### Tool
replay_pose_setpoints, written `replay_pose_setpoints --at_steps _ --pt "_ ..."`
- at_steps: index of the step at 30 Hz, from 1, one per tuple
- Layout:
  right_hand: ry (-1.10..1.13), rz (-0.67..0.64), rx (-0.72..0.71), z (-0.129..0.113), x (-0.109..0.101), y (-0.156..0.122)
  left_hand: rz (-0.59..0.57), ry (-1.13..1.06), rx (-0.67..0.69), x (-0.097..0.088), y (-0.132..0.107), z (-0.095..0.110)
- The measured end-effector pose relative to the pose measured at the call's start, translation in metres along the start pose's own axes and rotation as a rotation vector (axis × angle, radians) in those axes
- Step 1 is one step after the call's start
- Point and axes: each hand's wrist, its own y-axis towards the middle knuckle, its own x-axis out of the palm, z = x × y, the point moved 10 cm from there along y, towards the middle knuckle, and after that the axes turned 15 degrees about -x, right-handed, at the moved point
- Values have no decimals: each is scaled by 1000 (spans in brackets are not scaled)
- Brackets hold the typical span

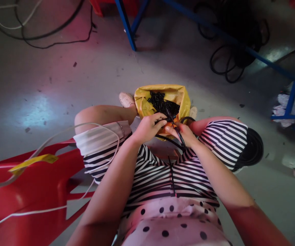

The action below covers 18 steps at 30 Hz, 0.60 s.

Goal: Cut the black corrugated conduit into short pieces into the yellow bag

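Note:
A yellow bag (142, 97) stands between my knees with its mouth turned open. Inside lie many short black pieces (159, 100), like small tubes. Over the bag's near edge, my left hand (148, 128) is closed, its thumb and fingers pinching a small black piece whose kind I cannot make out. Close beside it, my right hand (184, 135) is closed around a black cable (180, 136). A thin dark part with some orange near it sticks up between the hands; its kind is unclear. The cable loops down towards my lap.
To the left is a red plastic stool (34, 191) with a white cable (91, 123) bearing a yellow tag (34, 162). A blue metal frame (126, 25) crosses ahead. Coiled black cable (250, 150) lies by my right knee, and more black cables (226, 65) are at far right.

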Motion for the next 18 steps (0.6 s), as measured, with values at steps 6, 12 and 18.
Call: replay_pose_setpoints --at_steps 6,12,18 --pt "-129 20 27 7 -2 1 -5 49 -11 0 0 -3" --pt "-207 53 54 9 -7 2 59 41 -40 -5 4 -12" --pt "-144 72 91 16 -5 1 75 0 -61 -8 6 -16"
